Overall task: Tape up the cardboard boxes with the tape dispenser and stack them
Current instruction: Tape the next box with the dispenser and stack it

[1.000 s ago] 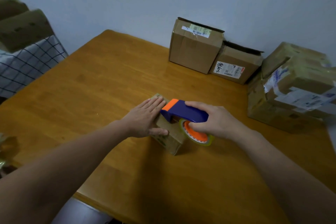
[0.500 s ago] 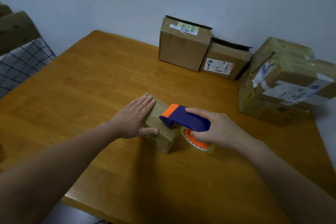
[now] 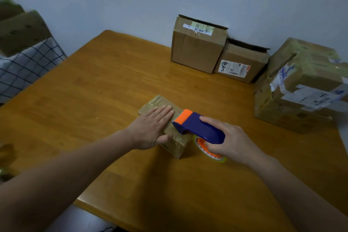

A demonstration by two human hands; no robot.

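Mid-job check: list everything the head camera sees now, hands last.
small cardboard box: 1, brown, table centre
tape dispenser: 1, blue and orange, nose on that box
tape roll: 1, orange core, in dispenser
taller open box: 1, brown, far table edge by wall
shorter open box: 1, brown, to its right
taped boxes pile: count unclear, brown, white labels, table's right
table: 1, orange-brown wood
checked cloth: 1, white and dark, left of table
left hand: 1, flat on small cardboard box
right hand: 1, grips tape dispenser
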